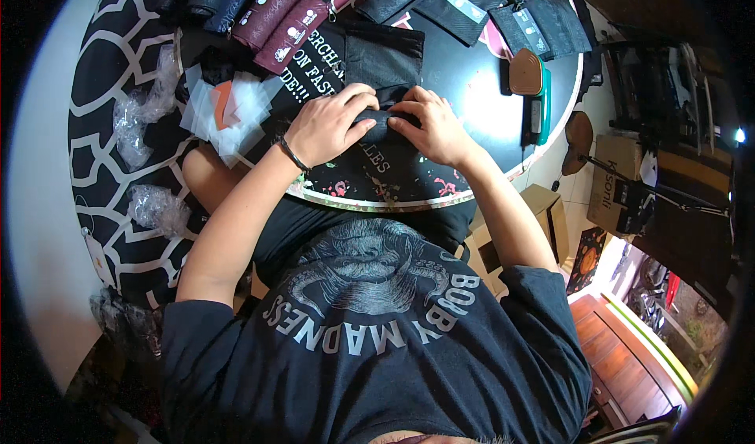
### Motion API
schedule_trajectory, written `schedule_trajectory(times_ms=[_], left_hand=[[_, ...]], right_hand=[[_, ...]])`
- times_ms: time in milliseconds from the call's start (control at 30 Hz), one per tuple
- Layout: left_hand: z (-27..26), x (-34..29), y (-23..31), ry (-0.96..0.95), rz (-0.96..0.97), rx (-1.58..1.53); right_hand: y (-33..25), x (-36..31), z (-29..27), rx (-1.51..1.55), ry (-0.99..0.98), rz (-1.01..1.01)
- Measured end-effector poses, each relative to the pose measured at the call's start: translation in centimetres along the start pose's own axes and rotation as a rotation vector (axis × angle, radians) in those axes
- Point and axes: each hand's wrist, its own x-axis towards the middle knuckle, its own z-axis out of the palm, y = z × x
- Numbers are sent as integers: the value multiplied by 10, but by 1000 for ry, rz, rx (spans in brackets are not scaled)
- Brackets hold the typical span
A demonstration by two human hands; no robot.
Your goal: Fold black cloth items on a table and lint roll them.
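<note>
a small dark fabric pouch point(383, 123) lies on the round black worktop point(472, 90). the left hand point(330, 125) and right hand point(429, 125) meet over it, fingers clamped on the pouch. behind the pouch lie maroon pouches point(275, 7); left of it, clear plastic bags point(232, 110).

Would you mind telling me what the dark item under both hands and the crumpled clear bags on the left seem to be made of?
The dark item pressed by the left hand and right hand looks like matte black fabric: it folds softly without shine. The crumpled clear bags look like thin glossy plastic film, see-through with bright creases.
</note>
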Motion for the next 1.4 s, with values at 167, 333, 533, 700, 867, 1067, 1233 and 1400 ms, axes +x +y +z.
schedule_trajectory(times_ms=[167, 333, 533, 700, 867, 1067, 1233, 1400], left_hand=[[2, 9, -4, 21, -83, 21], [1, 17, -3, 73, -125, -11], [6, 17, -7, 221, -23, 84], [8, 21, -13, 224, -112, 63], [15, 5, 1, 333, 96, 246], [37, -45, 10, 295, 68, 289], [37, -38, 12, 274, -45, 196], [23, -9, 5, 180, -90, 241]], right_hand=[[-1, 19, -12, 47, -35, 35], [-18, 22, -18, 51, 120, 141], [-10, 5, 9, -158, 342, -351], [-14, 4, 2, -182, 221, -335], [-6, -1, 8, -157, 165, -304], [-23, -26, 17, 39, 4, -201], [-27, -27, 15, 106, 23, -92], [-18, -18, 20, -150, 183, -100]])
